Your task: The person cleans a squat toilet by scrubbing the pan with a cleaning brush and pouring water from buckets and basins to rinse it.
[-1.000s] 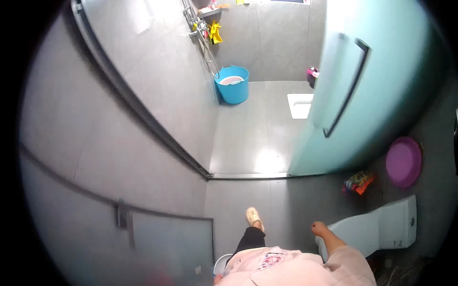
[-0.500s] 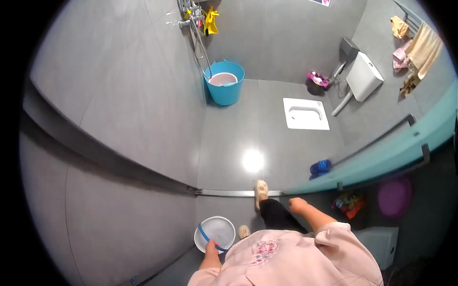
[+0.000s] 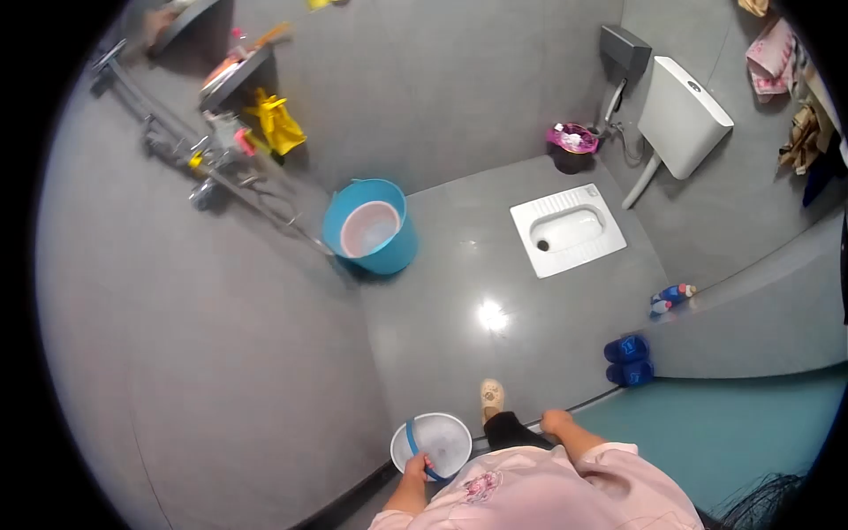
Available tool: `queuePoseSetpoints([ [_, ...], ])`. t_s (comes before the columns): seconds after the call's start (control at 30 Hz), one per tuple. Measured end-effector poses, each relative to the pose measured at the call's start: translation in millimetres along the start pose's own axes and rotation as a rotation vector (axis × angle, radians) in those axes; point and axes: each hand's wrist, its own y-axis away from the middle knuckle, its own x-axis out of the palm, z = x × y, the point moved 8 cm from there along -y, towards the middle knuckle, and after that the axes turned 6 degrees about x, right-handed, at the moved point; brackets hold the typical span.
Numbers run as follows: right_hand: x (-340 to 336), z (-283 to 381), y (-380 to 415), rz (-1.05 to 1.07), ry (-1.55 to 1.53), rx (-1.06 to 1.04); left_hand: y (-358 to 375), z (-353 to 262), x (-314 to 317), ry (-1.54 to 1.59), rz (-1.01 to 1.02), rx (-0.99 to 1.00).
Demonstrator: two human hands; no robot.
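At the lower middle, my left hand (image 3: 419, 466) is closed around the blue handle (image 3: 412, 435) of a round white bucket (image 3: 452, 435). The handle runs across the bucket's mouth, and the inside looks pale. My right hand (image 3: 556, 422) hangs to the right of my leg with its fingers curled in and no object showing in them. It is near the door track and the teal glass door (image 3: 707, 433). One foot in a beige shoe (image 3: 492, 397) is on the grey floor ahead of me.
A blue tub (image 3: 397, 243) with a pink basin (image 3: 371, 228) stands by the left wall, below shower fittings (image 3: 208, 168). A white squat toilet (image 3: 574, 231) is set in the floor. Blue slippers (image 3: 629, 359), bottles (image 3: 671, 299) and a waste bin (image 3: 572, 159) lie to the right.
I have stepped forward to the doorway, and the bucket in my left hand has come along to the threshold. The view has turned, bringing the tub and toilet closer.
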Motion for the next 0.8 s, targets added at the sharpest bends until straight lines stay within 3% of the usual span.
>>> queuePoseSetpoints([
  [0.07, -28.7, -20.0, -4.3, -0.034, -0.198, 0.155, -12.9, -50.5, 40.0, -0.044, 0.102, 0.047],
  [0.4, -72.2, -88.8, 4.6, -0.034, -0.463, 0.374, -47.2, -253.4, 261.0, -0.573, 0.335, 0.18],
  [0.5, -98.2, -106.5, 14.7, -0.211, -0.523, 0.455, -37.0, -317.1, 331.8, -0.483, 0.369, 0.255],
  [0.57, -106.5, -117.9, 31.4, -0.381, -0.746, 0.593, -39.3, -353.2, 378.8, -0.532, 0.431, 0.269],
  [0.63, -105.4, -114.5, 53.3, -0.338, -0.779, 0.645, -40.7, -385.8, 432.6, -0.544, 0.469, 0.281],
  [0.7, -51.4, -123.5, 35.6, -0.318, -0.699, 0.692, -47.1, -401.1, 461.8, -0.56, 0.465, 0.259],
  [0.8, -11.1, -84.6, 38.0, -0.036, -0.625, 0.63, -44.7, -433.9, 513.4, -0.601, 0.473, 0.245],
])
